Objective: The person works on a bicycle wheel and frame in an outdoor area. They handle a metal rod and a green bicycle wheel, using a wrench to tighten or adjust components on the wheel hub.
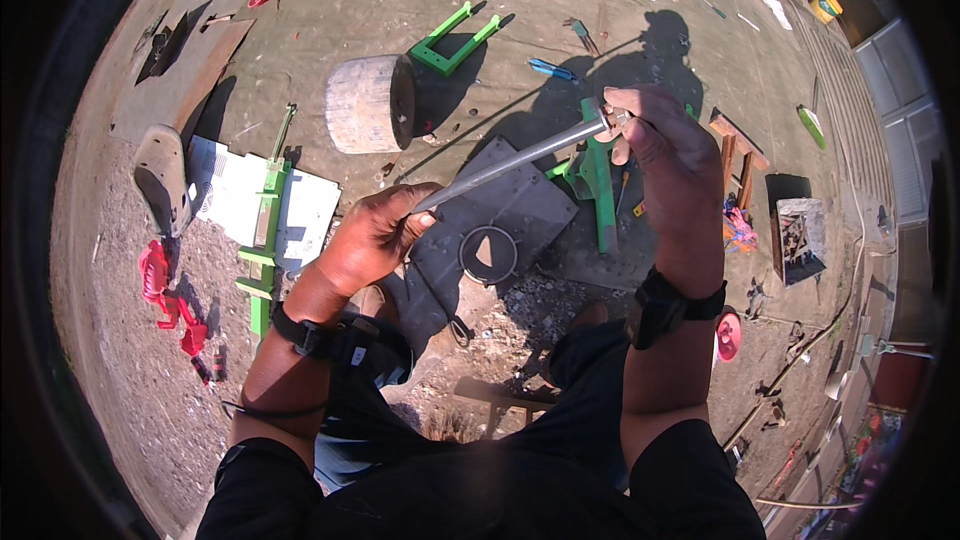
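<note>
A straight grey metal rod (pixel 520 159) slants up to the right between my two hands, in the air above the ground. My left hand (pixel 362 236) is closed around its lower end. With the fingers bent together, my right hand (pixel 665 135) grips the upper end, where a small disc like a washer (pixel 603 119) sits on the rod; the small metal bits at the fingertips are hard to make out. Behind that end lies a green metal bracket (pixel 603 195). Below the rod are a grey flat plate (pixel 545 190) and a dark round ring (pixel 488 254) on the ground.
A worn wooden block (pixel 368 105) and a green U-shaped frame (pixel 437 58) lie ahead. To the left are a long green metal part (pixel 265 240) on white sheets, a grey chair seat (pixel 163 180) and a red tool (pixel 155 275). Pliers (pixel 580 35) lie far; a metal box (pixel 800 238) stands right.
</note>
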Motion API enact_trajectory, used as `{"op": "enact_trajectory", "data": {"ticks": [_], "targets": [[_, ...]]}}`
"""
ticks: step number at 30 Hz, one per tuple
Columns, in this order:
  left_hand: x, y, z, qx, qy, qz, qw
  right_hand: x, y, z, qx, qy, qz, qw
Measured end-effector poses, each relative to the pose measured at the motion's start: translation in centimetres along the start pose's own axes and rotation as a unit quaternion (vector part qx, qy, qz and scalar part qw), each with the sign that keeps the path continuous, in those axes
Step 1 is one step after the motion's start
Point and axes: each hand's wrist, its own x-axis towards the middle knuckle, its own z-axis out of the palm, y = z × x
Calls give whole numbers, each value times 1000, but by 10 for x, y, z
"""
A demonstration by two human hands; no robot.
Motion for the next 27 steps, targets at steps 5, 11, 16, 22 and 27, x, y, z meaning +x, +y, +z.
{"op": "enact_trajectory", "data": {"ticks": [5,11,16,22,27], "targets": [[-1,5,-7,-12,-25,-21,999,-1,0,-8,-97,-10,-36,995],[-1,3,-10,10,-26,-20,999,4,-2,-6,-143,-4,-33,989],[0,7,-9,35,-15,-12,999,5,0,-3,-180,8,-20,983],[1,7,-9,35,-20,-16,999,2,7,1,-175,29,16,984],[2,7,-9,34,-35,-34,998,2,3,14,-128,72,74,986]]}}
